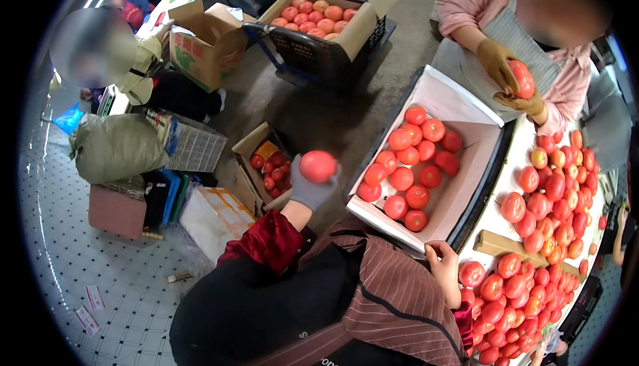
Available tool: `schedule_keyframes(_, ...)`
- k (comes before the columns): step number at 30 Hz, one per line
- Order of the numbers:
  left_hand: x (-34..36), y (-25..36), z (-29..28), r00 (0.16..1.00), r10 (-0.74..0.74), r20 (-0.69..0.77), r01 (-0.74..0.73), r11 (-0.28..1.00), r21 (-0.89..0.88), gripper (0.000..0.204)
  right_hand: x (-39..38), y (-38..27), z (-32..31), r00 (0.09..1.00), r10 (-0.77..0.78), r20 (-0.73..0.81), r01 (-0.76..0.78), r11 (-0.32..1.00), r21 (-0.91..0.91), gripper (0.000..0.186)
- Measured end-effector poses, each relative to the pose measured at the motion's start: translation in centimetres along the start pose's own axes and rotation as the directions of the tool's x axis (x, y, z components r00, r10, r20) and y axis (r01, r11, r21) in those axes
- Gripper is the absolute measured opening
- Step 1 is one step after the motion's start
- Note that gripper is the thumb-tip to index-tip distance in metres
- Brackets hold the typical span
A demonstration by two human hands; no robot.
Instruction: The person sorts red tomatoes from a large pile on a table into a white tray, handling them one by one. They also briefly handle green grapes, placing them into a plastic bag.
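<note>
My left hand (pixel 310 191), in a grey glove, grips a tomato (pixel 317 166) above a smaller box (pixel 247 145) holding several tomatoes. To the right stands a dark crate with a white paper liner (pixel 468 102), its bottom partly covered by loose tomatoes (pixel 417 197). At the crate's near right corner my bare right hand (pixel 442 266) has its fingers curled in a pinch on the liner's edge. Just beside that hand, a large heap of tomatoes (pixel 512 299) lies on a white table (pixel 496 226).
Across the crate a person in brown gloves (pixel 498 66) holds a tomato (pixel 521 78). A wooden bar (pixel 509 247) divides the table's heaps. Full crates (pixel 313 50) stand on a trolley behind. At left are an open carton (pixel 206 46), a stuffed sack (pixel 118 146) and another person.
</note>
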State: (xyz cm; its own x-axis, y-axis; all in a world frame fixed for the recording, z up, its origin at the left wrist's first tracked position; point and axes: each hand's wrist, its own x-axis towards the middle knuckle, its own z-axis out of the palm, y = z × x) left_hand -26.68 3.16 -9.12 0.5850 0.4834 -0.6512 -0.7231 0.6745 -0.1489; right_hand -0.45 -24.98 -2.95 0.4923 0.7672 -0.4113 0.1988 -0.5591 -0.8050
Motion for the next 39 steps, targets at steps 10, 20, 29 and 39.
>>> schedule_keyframes(10, 3.7, 11.1, -2.7, 0.842, 0.528, -0.111, -0.337, 0.676, 0.656, 0.066, 0.7, -2.2, -0.8, 0.999, -0.004, -0.046, 0.001, 0.998, -0.059, 0.017)
schedule_keyframes(20, 16.3, -13.1, 12.0, 0.842, -0.293, 0.452, -0.486, -0.775, 0.403, 0.044, -1.9, 0.4, -0.3, 0.975, 0.154, -0.163, -0.143, 0.987, 0.077, 0.017)
schedule_keyframes(29, 30.6, -12.5, 3.3, 0.969, -0.195, 0.150, -0.112, -0.893, -0.435, 0.043, -6.1, 3.1, 1.2, 0.887, 0.310, -0.341, -0.218, 0.934, 0.281, 0.016)
schedule_keyframes(39, 10.8, -27.5, 16.7, 0.588, -0.787, 0.187, -0.550, -0.219, 0.806, 0.076, -7.9, 3.4, 0.1, 0.841, 0.308, -0.444, -0.141, 0.918, 0.371, 0.018)
